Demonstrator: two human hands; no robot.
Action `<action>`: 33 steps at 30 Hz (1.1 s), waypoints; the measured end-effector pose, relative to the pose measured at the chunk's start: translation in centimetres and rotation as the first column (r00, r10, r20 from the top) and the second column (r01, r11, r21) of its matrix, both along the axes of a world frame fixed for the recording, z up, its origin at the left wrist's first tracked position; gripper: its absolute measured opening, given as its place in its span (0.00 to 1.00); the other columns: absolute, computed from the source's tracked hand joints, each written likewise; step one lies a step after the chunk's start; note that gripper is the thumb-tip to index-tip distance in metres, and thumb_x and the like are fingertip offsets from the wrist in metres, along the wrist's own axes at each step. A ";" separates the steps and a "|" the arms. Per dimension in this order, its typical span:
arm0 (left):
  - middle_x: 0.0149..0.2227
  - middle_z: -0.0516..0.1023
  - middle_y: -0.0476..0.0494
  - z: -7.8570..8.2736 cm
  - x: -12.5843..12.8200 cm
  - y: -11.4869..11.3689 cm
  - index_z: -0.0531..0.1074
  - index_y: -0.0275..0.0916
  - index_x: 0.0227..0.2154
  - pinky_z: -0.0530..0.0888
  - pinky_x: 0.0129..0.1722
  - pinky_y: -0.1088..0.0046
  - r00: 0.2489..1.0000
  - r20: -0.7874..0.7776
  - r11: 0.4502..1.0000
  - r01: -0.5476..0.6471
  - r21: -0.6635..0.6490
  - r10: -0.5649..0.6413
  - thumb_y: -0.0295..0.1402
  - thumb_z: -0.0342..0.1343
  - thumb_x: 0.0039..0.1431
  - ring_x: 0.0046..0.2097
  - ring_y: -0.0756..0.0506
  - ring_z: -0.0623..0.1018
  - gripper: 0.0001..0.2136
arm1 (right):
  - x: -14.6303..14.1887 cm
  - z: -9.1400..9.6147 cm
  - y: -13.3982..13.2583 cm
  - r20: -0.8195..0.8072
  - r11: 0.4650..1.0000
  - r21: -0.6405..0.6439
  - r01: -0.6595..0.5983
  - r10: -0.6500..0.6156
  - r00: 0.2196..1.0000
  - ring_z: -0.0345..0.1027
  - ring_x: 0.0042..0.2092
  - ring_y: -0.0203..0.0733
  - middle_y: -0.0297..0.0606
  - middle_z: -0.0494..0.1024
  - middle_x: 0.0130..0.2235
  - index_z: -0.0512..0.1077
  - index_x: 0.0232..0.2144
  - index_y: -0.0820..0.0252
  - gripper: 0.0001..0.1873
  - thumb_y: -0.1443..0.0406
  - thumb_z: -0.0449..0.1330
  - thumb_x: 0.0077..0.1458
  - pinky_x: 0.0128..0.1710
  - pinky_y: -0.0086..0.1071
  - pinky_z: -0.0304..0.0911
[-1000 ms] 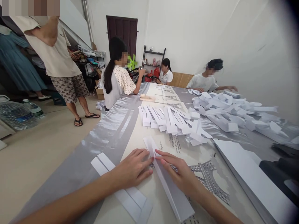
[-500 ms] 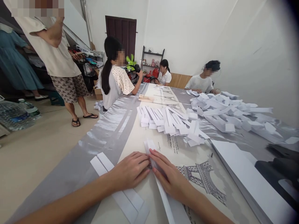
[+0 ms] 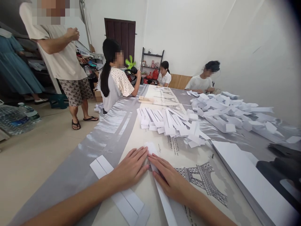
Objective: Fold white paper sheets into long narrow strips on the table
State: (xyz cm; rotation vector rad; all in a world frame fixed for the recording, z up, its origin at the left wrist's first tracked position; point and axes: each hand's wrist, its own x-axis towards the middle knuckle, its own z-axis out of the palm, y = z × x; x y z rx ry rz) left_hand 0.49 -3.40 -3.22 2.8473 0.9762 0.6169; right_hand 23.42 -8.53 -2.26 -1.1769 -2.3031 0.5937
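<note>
My left hand (image 3: 130, 168) and my right hand (image 3: 168, 179) lie flat, side by side, on a long white folded paper strip (image 3: 162, 196) that runs toward me on the table. Both hands press on its far part, fingers spread, and only the strip's tip shows beyond the fingertips. Under my left forearm lies another folded white strip (image 3: 103, 166). The table is covered with a grey and cream cloth printed with an Eiffel Tower (image 3: 202, 180).
A row of folded strips (image 3: 169, 122) and a loose heap of them (image 3: 225, 110) lie farther up the table. A stack of white sheets (image 3: 249, 179) sits at right. Three seated people work at the far end; a person (image 3: 61, 62) stands at left by water bottles (image 3: 16, 117).
My hands slid up the strip toward its far end and now cover more of it. The standing person at left lowered the raised arm.
</note>
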 end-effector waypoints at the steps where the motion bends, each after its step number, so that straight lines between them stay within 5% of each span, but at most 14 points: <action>1: 0.68 0.61 0.34 -0.1 0.0 0.0 0.55 0.36 0.69 0.63 0.65 0.54 1.000 -0.007 1.000 -0.001 -0.002 0.001 0.39 0.42 0.75 0.69 0.38 0.62 0.24 | 0.0 0.0 0.0 0.005 1.000 -0.013 0.003 -0.003 1.000 0.47 0.71 0.47 0.35 0.57 0.70 0.54 0.70 0.51 0.28 0.64 0.48 0.70 0.70 0.47 0.52; 25: 0.68 0.61 0.30 0.2 0.1 -0.1 0.59 0.34 0.65 0.64 0.66 0.52 0.999 -0.032 0.999 -0.014 -0.044 0.013 0.41 0.42 0.74 0.69 0.36 0.62 0.23 | 0.8 0.8 0.3 0.234 0.998 0.051 -0.038 0.025 0.972 0.47 0.71 0.46 0.40 0.56 0.71 0.56 0.69 0.63 0.28 0.61 0.48 0.71 0.69 0.46 0.53; 33: 0.63 0.67 0.33 0.8 0.2 0.0 0.61 0.36 0.64 0.67 0.62 0.55 1.000 0.004 0.999 -0.011 -0.038 0.011 0.41 0.44 0.73 0.63 0.37 0.68 0.22 | 0.7 0.9 0.1 0.241 0.992 0.112 -0.060 0.032 0.970 0.47 0.71 0.45 0.39 0.56 0.71 0.52 0.70 0.59 0.29 0.63 0.48 0.71 0.69 0.45 0.55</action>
